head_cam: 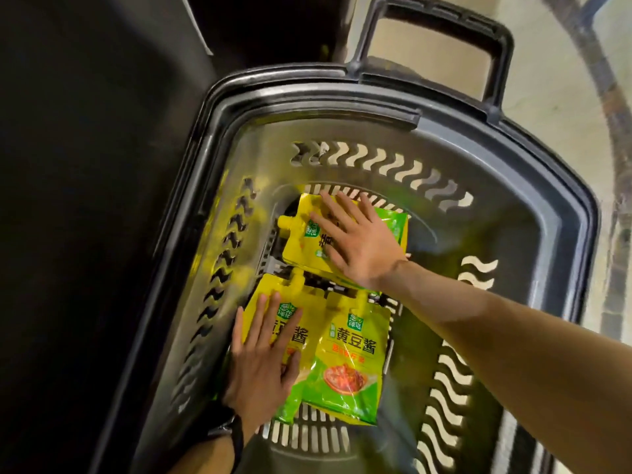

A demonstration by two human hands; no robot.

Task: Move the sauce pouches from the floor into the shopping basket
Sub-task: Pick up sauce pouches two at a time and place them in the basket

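Three yellow-and-green sauce pouches lie flat on the bottom of the dark grey shopping basket (pixel 533 213). My right hand (pixel 355 241) presses flat with straight fingers on the far pouch (pixel 302 234). My left hand (pixel 263 357) lies flat with spread fingers on the near left pouch (pixel 265 292). The near right pouch (pixel 349 357) partly overlaps the left one and is untouched by either hand. Each pouch has a yellow spout at its top corner.
The basket's handle (pixel 441 32) stands up at the far end. A dark wall or shelf side (pixel 85 200) runs close along the basket's left. Pale floor (pixel 561 107) shows to the right. A dark watch sits on my left wrist (pixel 225 429).
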